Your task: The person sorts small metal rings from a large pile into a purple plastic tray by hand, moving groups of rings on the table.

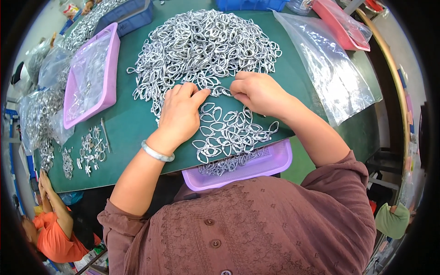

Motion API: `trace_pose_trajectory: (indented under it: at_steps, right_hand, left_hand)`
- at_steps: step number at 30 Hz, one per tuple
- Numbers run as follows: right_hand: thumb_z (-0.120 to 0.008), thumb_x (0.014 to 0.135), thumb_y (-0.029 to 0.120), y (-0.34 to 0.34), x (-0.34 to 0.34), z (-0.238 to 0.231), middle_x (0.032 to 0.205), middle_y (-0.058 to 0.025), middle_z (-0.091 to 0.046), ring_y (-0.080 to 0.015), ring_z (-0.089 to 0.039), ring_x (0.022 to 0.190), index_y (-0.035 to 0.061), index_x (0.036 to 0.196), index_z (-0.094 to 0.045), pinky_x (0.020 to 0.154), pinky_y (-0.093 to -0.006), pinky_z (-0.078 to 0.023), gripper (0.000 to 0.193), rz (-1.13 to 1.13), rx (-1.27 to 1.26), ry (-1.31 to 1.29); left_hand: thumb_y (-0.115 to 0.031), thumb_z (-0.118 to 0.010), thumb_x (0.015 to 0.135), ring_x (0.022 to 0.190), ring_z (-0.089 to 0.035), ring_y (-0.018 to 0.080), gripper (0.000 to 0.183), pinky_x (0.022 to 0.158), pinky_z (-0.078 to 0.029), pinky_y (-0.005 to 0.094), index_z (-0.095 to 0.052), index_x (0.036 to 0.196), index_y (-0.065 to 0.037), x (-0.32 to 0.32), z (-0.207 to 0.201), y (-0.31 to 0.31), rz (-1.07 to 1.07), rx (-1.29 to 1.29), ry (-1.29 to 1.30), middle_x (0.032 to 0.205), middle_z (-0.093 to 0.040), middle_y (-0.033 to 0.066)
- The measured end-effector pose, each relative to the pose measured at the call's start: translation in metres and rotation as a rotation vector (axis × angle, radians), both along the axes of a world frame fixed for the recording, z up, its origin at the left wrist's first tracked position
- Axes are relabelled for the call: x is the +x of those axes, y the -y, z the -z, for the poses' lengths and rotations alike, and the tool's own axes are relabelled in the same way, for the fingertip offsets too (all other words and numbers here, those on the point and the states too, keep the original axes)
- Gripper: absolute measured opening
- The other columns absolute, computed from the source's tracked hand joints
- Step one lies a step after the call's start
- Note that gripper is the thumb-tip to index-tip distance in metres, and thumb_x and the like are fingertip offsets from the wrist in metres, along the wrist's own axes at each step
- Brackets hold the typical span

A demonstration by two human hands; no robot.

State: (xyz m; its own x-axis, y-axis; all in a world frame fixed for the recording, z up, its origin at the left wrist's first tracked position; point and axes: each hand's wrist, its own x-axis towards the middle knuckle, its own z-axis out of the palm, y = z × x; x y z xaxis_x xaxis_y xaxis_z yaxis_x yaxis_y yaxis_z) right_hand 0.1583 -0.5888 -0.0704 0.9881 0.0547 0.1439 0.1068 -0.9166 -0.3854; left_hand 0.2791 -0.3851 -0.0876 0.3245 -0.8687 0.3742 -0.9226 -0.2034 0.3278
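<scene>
A big heap of silver leaf-shaped metal rings (211,43) lies on the green table in front of me. My left hand (179,110), with a pale bangle (157,152) on its wrist, is closed at the heap's near edge; what its bent fingers hold is hidden. Thumb and forefinger of my right hand (259,93) are pinched at the end of a silver ring (222,91), just right of my left thumb. Between my forearms spreads a smaller loose group of the same rings (233,130), reaching the table's near edge.
Below that edge sits a purple basket (286,158) containing more rings. On the left are a pink-purple tray (113,68) with plastic bags and small metal pieces (93,149). A clear plastic bag (332,73) lies right. A person in orange (59,238) works at the far left.
</scene>
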Motion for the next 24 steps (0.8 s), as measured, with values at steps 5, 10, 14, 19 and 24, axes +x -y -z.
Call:
trace_pose_trajectory:
  at_steps: [5,10,14,19,24]
  right_hand:
    - [-0.065,0.081,0.014,0.004,-0.006,-0.015,0.088,-0.0105,-0.059,-0.0309,-0.062,0.089,0.0082,0.085,-0.064,0.077,-0.0421,-0.05,0.007,0.002,-0.042,-0.144]
    - [-0.068,0.081,0.017,-0.005,-0.003,-0.01,0.09,-0.0107,-0.059,-0.0315,-0.062,0.091,0.0068,0.087,-0.064,0.079,-0.0418,-0.05,0.013,-0.004,0.05,-0.054]
    - [-0.068,0.082,0.018,0.001,-0.002,-0.016,0.09,-0.011,-0.059,-0.0316,-0.062,0.09,0.0077,0.092,-0.064,0.079,-0.042,-0.05,0.015,-0.052,0.002,-0.211]
    - [-0.067,0.082,0.018,-0.004,0.002,-0.006,0.09,-0.0104,-0.059,-0.0316,-0.062,0.089,0.0076,0.086,-0.064,0.078,-0.0427,-0.05,0.012,-0.052,0.038,-0.049]
    - [-0.065,0.084,0.021,-0.001,0.008,-0.019,0.089,-0.0113,-0.06,-0.0316,-0.062,0.088,0.0078,0.087,-0.064,0.077,-0.0438,-0.051,0.014,-0.125,-0.001,-0.179]
  left_hand:
    - [0.007,-0.053,0.077,0.089,-0.054,0.0284,0.035,0.084,-0.042,0.0394,-0.067,0.105,-0.008,0.0,-0.003,-0.001,0.033,0.025,-0.01,0.094,-0.057,0.0081]
    - [0.007,-0.053,0.077,0.092,-0.055,0.0284,0.032,0.087,-0.041,0.0396,-0.067,0.102,-0.008,-0.003,-0.005,-0.002,0.026,0.046,-0.031,0.095,-0.057,0.0083]
    - [0.006,-0.053,0.077,0.093,-0.055,0.0286,0.03,0.086,-0.041,0.0391,-0.067,0.1,-0.008,-0.004,-0.005,-0.005,0.035,0.026,-0.057,0.095,-0.058,0.0085]
    - [0.007,-0.053,0.076,0.091,-0.056,0.0287,0.026,0.085,-0.042,0.0389,-0.067,0.094,-0.007,-0.005,-0.005,-0.007,0.067,0.01,-0.062,0.095,-0.058,0.0084]
    - [0.007,-0.053,0.073,0.09,-0.057,0.0287,0.022,0.084,-0.042,0.0384,-0.066,0.087,-0.005,0.002,-0.004,-0.012,0.163,0.002,-0.147,0.093,-0.058,0.0083]
